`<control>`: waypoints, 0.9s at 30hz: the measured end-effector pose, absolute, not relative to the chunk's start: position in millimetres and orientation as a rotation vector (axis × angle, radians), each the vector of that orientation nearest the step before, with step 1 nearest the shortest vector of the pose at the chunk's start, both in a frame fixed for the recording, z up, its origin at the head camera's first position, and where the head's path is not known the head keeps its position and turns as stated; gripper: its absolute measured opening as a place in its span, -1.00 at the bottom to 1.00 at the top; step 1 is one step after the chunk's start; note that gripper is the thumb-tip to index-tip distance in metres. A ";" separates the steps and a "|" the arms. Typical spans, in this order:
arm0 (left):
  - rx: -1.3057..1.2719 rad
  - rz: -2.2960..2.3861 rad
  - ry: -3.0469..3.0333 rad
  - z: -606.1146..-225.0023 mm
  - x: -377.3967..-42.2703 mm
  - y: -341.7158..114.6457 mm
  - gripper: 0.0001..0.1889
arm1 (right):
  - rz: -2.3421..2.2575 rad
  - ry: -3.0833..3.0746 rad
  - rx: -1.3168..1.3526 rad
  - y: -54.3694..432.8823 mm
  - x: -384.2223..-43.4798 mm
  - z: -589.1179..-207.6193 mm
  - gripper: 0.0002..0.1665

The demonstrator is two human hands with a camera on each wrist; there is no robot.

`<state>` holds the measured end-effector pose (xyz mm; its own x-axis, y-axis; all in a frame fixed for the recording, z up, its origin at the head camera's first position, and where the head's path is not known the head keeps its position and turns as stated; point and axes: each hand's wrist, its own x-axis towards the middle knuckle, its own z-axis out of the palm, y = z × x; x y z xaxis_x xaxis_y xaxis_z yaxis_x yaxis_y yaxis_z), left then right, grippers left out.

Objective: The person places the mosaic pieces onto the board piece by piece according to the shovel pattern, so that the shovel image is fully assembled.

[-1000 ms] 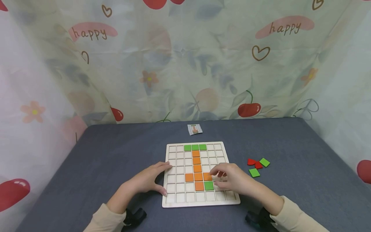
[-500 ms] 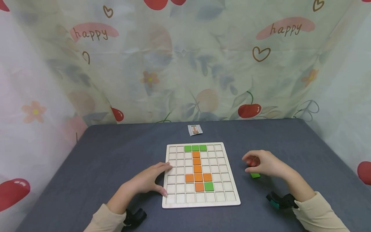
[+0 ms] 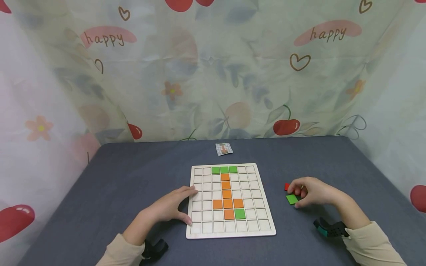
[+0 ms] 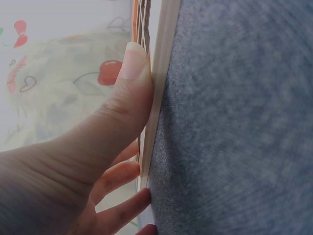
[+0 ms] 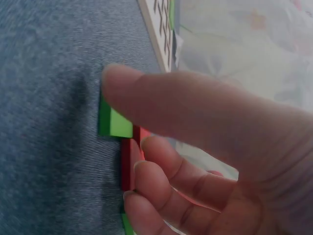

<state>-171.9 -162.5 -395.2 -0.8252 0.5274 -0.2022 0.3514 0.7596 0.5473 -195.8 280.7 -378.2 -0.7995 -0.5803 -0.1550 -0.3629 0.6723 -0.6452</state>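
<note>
A white gridded board [image 3: 206,235] lies on the table, with green tiles [image 3: 224,170] along its far row and orange tiles [image 3: 227,203] forming a column and crossbar; another green tile [image 3: 239,213] sits near the bottom. My left hand [image 3: 171,207] rests along the board's left edge, thumb and fingertips on the rim. Right of the board, my right hand [image 3: 311,191] is low over loose tiles, thumb apart from the bent fingers. In the right wrist view its fingertips are right at a red tile [image 5: 128,164], while the thumb overlaps a green tile [image 5: 116,123]. The hand partly hides the pile.
A small printed card [image 3: 224,149] with a grid picture lies beyond the board. The dark blue-grey tabletop [image 3: 149,166] ends at a patterned curtain [image 3: 206,74]. Another red tile [image 3: 286,187] shows left of the right fingertips.
My right hand has left the board and moved right to the loose tiles, then shifted slightly right and lower over them. The left hand and the board's tiles stay put.
</note>
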 end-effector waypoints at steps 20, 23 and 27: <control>0.650 0.699 2.611 -392.9 -171.0 -161.6 -0.03 | -0.850 2.585 -0.797 279.3 -195.0 -383.9 -0.74; 0.651 0.698 2.612 -392.9 -171.1 -161.4 -0.03 | -0.853 2.596 -0.798 279.6 -194.5 -385.2 -0.74; 0.652 0.696 2.614 -393.4 -171.3 -161.4 -0.04 | -0.844 2.624 -0.818 279.8 -194.2 -387.4 -0.76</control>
